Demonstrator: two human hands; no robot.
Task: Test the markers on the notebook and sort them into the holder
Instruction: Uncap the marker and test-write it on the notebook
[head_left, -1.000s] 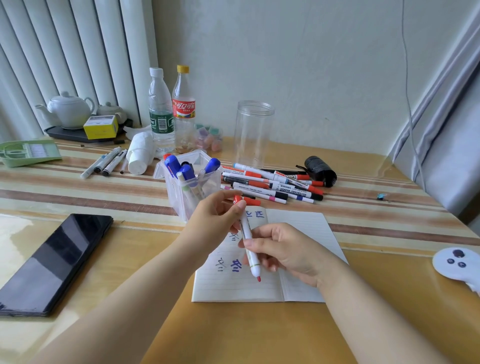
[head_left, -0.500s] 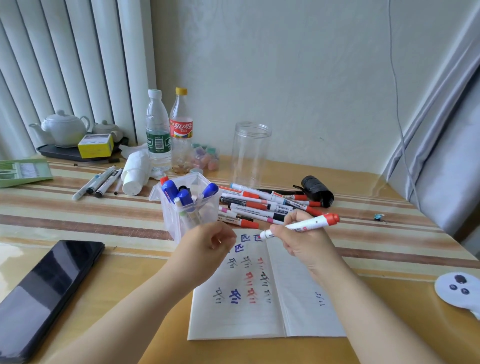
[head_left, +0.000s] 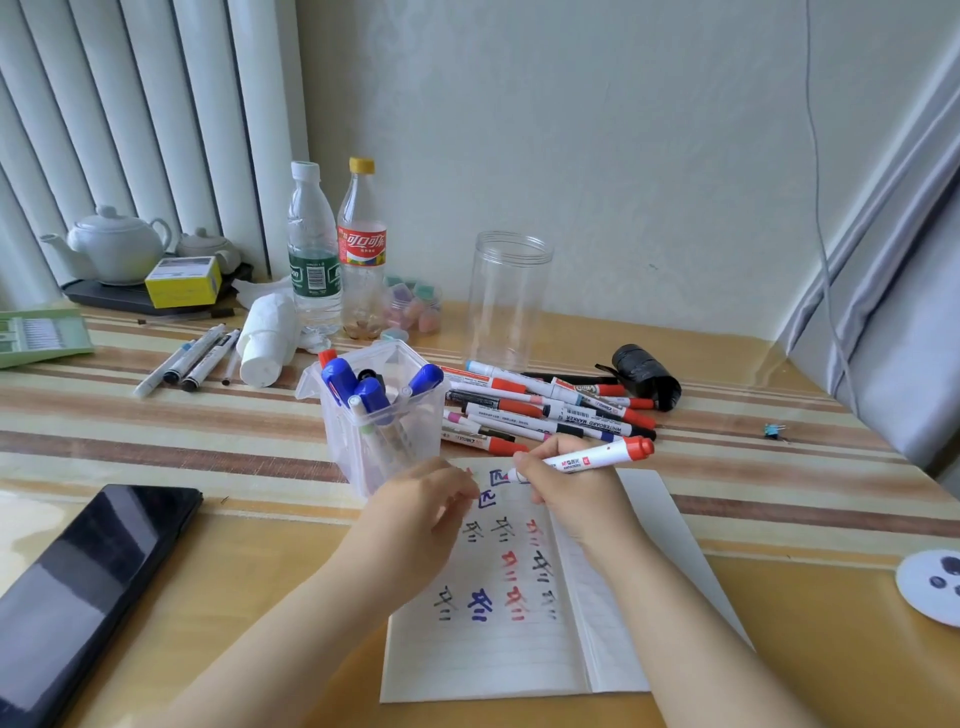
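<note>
- My right hand (head_left: 566, 483) fingers pinch the red marker (head_left: 587, 459), tip over the notebook (head_left: 519, 654).
- My left hand (head_left: 415, 519) fingers look curled; the blur hides any hold.

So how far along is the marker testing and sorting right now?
Partly done. Several markers, mostly blue-capped, already stand in the clear plastic holder, and the open notebook carries black, blue and red test marks. In hand: the right hand holds a red whiteboard marker over the page's top, while the left hand is curled beside it, its contents unclear. Left: the marker pile behind the notebook.
</note>
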